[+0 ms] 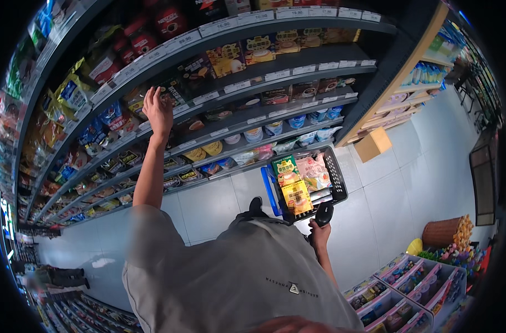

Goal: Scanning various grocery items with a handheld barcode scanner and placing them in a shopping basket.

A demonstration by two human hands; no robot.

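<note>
My left hand (158,112) is raised to a middle shelf, its fingers extended in front of a dark green box (173,92) and a yellowish pack (135,102). Whether the fingertips touch either one I cannot tell. Down at my right side, my right hand (320,234) grips a black handheld scanner (324,214). Just beyond it, on the floor, stands a black plastic shopping basket (340,183) with a blue handle (271,191). Inside lie a green coffee box (285,168), a yellow coffee box (298,199) and a pink food bag (313,172).
Store shelving with a price-label rail (236,86) curves ahead, holding boxes, red coffee jars (171,24) and bags. A cardboard box (373,145) sits by the shelf's end. Behind right stands a compartmented display bin (407,287). Another person (63,277) is far left.
</note>
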